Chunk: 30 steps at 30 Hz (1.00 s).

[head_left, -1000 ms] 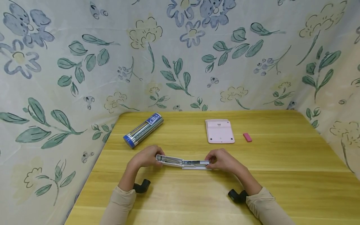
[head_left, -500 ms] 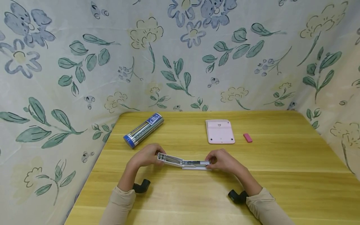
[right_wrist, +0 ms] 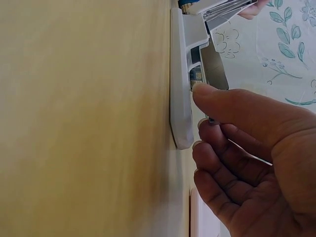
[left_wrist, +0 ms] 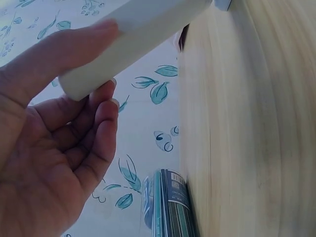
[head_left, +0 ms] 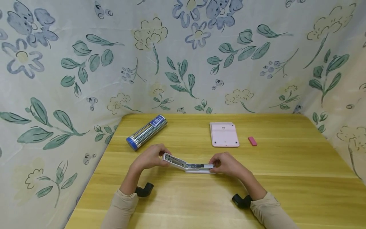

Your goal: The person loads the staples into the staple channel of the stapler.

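A white stapler lies opened out on the wooden table, its metal magazine showing. My left hand grips the end of the raised top cover, which slants up to the left. In the left wrist view, the thumb of the left hand lies along the cover with fingers curled beneath. At the other end my right hand pinches the magazine tip between thumb and fingers. The right wrist view shows the base flat on the table, with the right hand at the magazine just above it.
Behind the left hand lies a clear tube of pencils with a blue cap. A pink flat device, underside up, and a small pink block lie at the back right. Floral cloth hangs behind the table.
My left hand has risen slightly and moved right, tilting the stapler's top cover more steeply. The right hand has stayed in place at the magazine end.
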### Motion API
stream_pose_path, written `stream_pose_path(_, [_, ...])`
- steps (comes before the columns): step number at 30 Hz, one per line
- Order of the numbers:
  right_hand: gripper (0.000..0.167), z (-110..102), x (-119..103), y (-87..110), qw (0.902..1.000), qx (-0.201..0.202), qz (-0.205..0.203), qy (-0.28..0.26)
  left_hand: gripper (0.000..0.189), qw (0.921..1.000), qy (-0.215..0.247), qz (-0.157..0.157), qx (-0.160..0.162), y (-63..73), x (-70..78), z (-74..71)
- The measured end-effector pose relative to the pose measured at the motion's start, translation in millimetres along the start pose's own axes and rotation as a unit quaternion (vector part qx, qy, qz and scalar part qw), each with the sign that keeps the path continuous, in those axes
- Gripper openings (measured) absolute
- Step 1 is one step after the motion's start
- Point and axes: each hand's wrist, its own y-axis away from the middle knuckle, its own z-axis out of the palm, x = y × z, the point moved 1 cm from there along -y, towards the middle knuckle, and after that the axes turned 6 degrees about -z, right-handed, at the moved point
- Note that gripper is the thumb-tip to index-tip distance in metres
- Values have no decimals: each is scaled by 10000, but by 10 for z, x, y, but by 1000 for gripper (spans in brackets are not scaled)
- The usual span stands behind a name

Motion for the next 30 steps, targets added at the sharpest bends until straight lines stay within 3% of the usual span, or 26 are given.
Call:
stream_pose_path(19, [19,3,-14,25,9999,9,132,-49,30,9989,166,319,288,27,162,60])
stream_pose_path(30, [19,-5,0,12,9999,-25,119,-114,32,9979,512,282,265,-3,218,99])
